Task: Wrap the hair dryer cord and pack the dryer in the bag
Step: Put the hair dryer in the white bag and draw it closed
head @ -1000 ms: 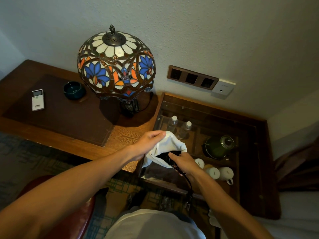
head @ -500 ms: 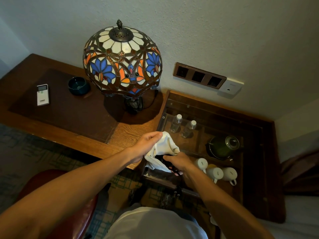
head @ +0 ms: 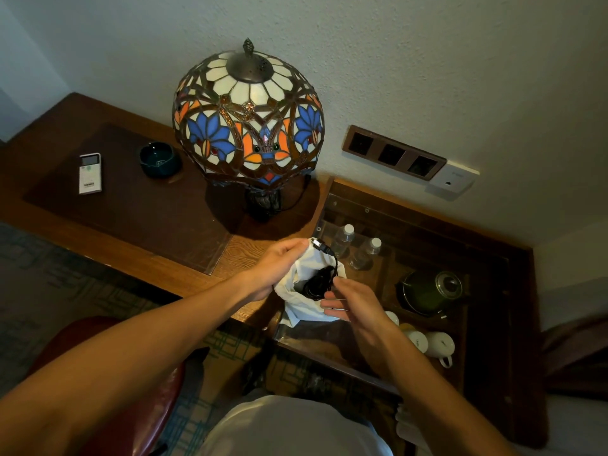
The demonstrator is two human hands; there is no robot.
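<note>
A white cloth bag stands open at the desk's right corner, over the glass-topped cabinet. Inside its mouth lies the black hair dryer with its bundled cord; the dryer body is mostly hidden. The cord's plug sticks out over the bag's far rim. My left hand pinches the bag's far-left rim and holds it up. My right hand hovers at the bag's near-right edge with fingers spread, holding nothing.
A stained-glass lamp stands on the wooden desk behind the bag, with a dark ashtray and white remote further left. Under the cabinet's glass are water bottles, a green kettle and white cups. A red chair is below left.
My right hand has let go of the cord bundle and drawn back out of the bag. The hanging cord is now inside, with only the plug over the rim.
</note>
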